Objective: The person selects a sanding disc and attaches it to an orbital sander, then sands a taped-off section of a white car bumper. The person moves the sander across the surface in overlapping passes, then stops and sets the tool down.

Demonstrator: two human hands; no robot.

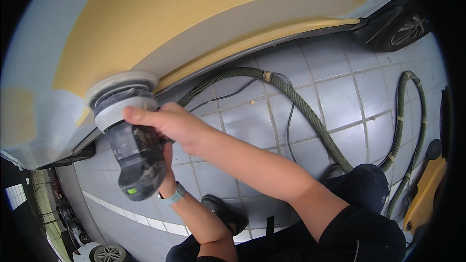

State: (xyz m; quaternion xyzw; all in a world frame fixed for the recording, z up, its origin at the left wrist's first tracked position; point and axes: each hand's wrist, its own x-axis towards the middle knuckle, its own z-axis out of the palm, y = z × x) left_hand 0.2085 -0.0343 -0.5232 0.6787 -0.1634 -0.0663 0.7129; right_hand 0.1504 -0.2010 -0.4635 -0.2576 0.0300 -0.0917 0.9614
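Note:
A grey and black random orbital sander [125,131] is in both my hands, low at the left. My right hand [178,125] grips it just behind the head, thumb laid over the light-grey collar. From below, my left hand [168,180], with a pale watch strap at the wrist, holds the dark rear body; most of its fingers are hidden behind the tool. The blurred sanding pad [122,82] meets the lower side of a car body panel [156,11], at the edge of a broad coat of yellow filler or primer. Grey sanded patches show within the yellow.
A thick green sleeved hose [316,123] arcs over the tiled floor [338,91], with a thin cable [290,127] alongside. A car wheel [407,32] is at upper right, yellow equipment [424,198] at right. Another car's wheel [110,254] shows at lower left.

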